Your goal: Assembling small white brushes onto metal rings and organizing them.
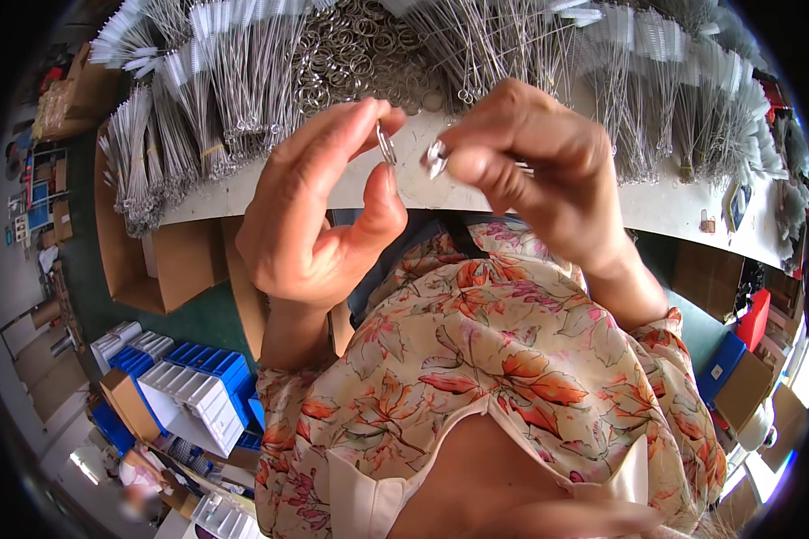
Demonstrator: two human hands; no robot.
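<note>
Above the front edge of the white table [415,190], my left hand [301,202] pinches a silvery split ring [386,144] upright between thumb and forefinger. To its right and a little apart, my right hand [544,166] is closed on a small shiny silver-white piece [436,162]. That piece is blurred, so its kind is unclear. Beyond my hands lies a heap of loose metal rings [355,58]. Thin wire-handled brushes with pale bristles stand in bundles around it, a left bunch [243,67] and a right bunch [490,45], their looped ends toward me.
An open cardboard box [166,269] is below the table's left end, with stacked blue and white plastic bins [198,395] farther down. More brushes [724,112] cover the right end, near a small dark object [738,205]. Another person [141,481] is far off at lower left.
</note>
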